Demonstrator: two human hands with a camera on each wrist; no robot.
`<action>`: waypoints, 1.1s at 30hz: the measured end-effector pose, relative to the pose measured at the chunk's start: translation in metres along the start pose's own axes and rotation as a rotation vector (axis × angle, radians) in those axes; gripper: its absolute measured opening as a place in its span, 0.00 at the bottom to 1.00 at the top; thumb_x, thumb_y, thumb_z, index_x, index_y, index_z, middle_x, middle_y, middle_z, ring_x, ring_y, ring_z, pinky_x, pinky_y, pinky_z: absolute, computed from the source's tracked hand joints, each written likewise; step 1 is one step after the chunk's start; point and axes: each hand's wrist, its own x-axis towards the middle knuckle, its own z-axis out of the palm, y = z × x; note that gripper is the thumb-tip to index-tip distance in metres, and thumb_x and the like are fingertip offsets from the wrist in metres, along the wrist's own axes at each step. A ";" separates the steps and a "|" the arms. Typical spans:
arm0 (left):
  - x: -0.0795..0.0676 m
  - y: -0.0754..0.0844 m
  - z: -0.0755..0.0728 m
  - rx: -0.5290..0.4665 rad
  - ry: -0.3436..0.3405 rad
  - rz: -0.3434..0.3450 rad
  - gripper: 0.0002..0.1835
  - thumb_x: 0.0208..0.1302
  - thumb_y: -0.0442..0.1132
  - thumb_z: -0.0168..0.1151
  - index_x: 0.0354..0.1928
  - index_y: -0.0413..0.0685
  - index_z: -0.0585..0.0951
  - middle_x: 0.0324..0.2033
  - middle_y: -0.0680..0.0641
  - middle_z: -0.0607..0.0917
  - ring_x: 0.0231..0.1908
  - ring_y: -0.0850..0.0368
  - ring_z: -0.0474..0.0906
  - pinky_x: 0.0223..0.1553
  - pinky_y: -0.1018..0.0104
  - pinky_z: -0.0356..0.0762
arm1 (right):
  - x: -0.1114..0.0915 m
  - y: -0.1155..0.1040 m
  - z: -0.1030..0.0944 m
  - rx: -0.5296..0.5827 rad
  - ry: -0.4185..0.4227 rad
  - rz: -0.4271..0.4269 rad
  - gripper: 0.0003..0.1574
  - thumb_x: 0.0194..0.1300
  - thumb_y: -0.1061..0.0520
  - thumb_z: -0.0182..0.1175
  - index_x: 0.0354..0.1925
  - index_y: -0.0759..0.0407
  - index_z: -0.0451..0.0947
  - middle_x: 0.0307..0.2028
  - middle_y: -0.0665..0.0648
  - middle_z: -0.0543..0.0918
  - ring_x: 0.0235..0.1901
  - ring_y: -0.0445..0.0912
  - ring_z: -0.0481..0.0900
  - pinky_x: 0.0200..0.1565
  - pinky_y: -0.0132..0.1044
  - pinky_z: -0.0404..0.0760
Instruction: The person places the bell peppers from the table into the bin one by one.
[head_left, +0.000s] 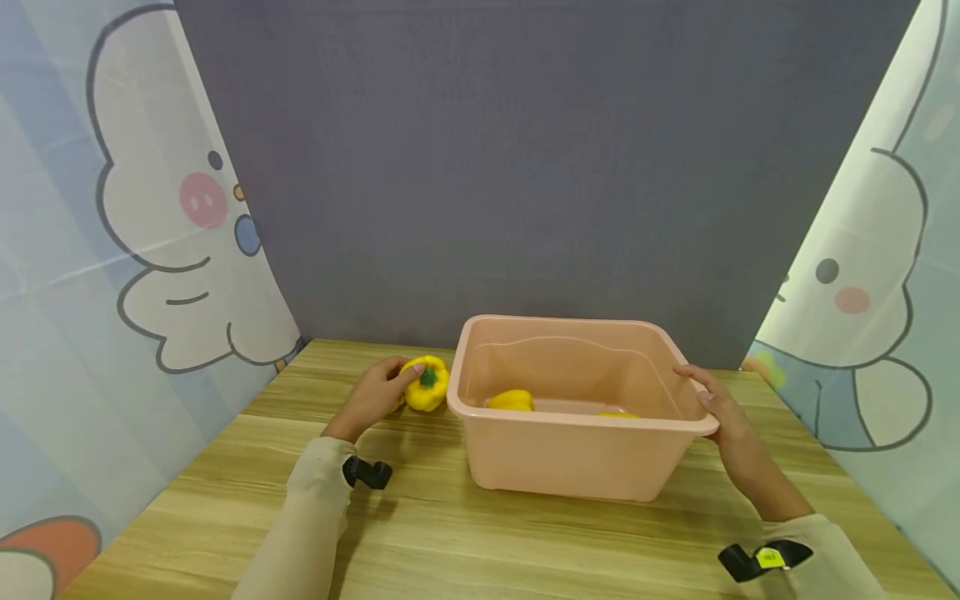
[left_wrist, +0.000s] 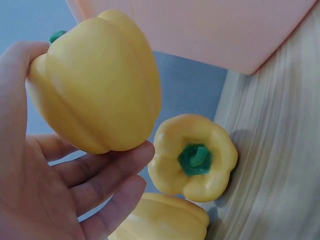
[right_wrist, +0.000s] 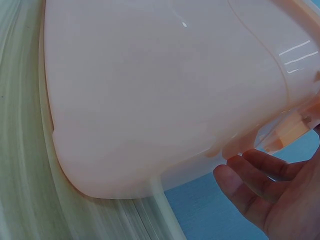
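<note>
My left hand [head_left: 372, 398] holds a yellow bell pepper [head_left: 429, 385] with a green stem, just left of a pink plastic basin [head_left: 570, 457]. In the left wrist view, thumb and fingers grip this held pepper [left_wrist: 100, 85]. Below it are a second pepper [left_wrist: 167, 175], stem facing the camera, and a third pepper [left_wrist: 165, 220] partly behind my fingers. My right hand [head_left: 731, 429] grips the basin's right rim; the right wrist view shows its fingers [right_wrist: 260, 175] beneath the rim. Inside the basin lie a yellow pepper [head_left: 512, 400] and another yellow piece [head_left: 618, 414], mostly hidden by the front wall.
The basin stands on a wood-grain table [head_left: 420, 542]. A dark grey panel [head_left: 525, 167] rises behind it. Cartoon-printed curtains [head_left: 60, 250] flank both sides.
</note>
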 end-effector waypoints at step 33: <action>-0.001 0.004 -0.005 -0.051 0.078 -0.018 0.39 0.67 0.70 0.53 0.64 0.45 0.76 0.51 0.44 0.81 0.42 0.51 0.78 0.43 0.59 0.77 | 0.000 0.002 0.000 0.038 0.013 -0.010 0.29 0.82 0.51 0.30 0.73 0.51 0.61 0.64 0.39 0.64 0.50 0.37 0.75 0.41 0.34 0.78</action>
